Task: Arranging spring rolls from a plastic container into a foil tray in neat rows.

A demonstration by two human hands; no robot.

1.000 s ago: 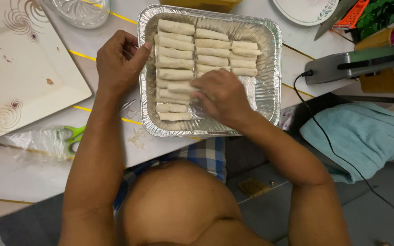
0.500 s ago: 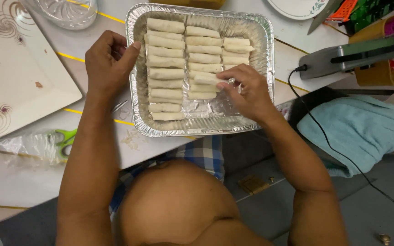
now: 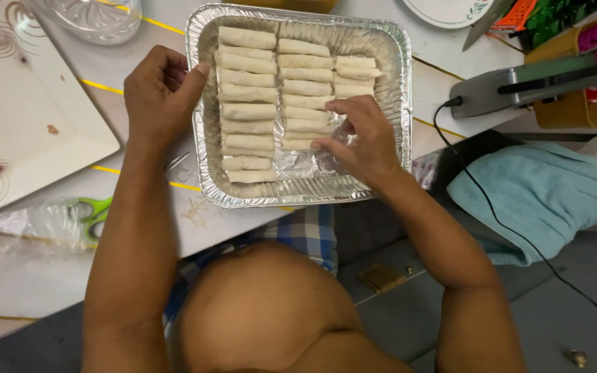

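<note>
A foil tray (image 3: 401,83) lies on the table with several pale uncooked spring rolls (image 3: 247,110) laid in three columns. My left hand (image 3: 157,97) grips the tray's left rim, thumb over the edge. My right hand (image 3: 357,141) is inside the tray at its lower right, fingertips touching the lowest rolls of the middle column (image 3: 298,144). The third column (image 3: 357,72) at the top right is short. Bare foil shows under my right hand.
A white square plate (image 3: 29,117) with swirl marks lies at the left, a glass bowl (image 3: 95,17) above it. Green-handled scissors (image 3: 88,211) rest under clear plastic. At the right are a grey device with a black cord (image 3: 519,86) and a folded teal towel (image 3: 540,190).
My right hand has moved from the middle of the tray to its lower right part. My left hand stays on the tray's left rim.
</note>
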